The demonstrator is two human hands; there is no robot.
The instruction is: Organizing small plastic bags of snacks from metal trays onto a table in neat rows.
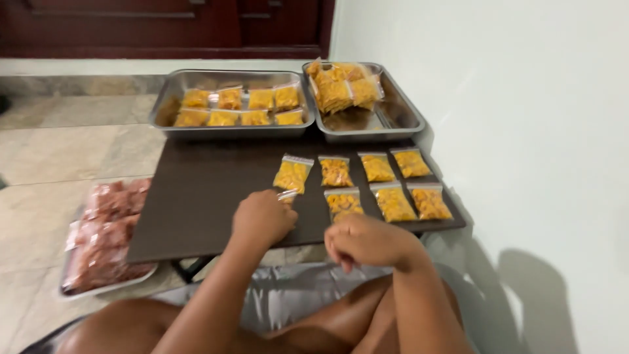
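Our left hand (262, 217) pinches a small clear bag (288, 195) at the near middle of the dark table (196, 196); our right hand (367, 241) is curled closed, seemingly empty. A careless sweep could shove the neighbouring snack bags (386, 183) out of line.

My fingers rest on a low dark brown table (196, 196). Just beyond my left hand (262, 219) and right hand (367, 241) lie seven small clear bags of yellow snacks (377, 180) in two rows. Farther off, at the far edge, sit two steel trays (308, 121) side by side. On the tiled floor (65, 151), left of my left hand, a tray of reddish packets (105, 236) rests.
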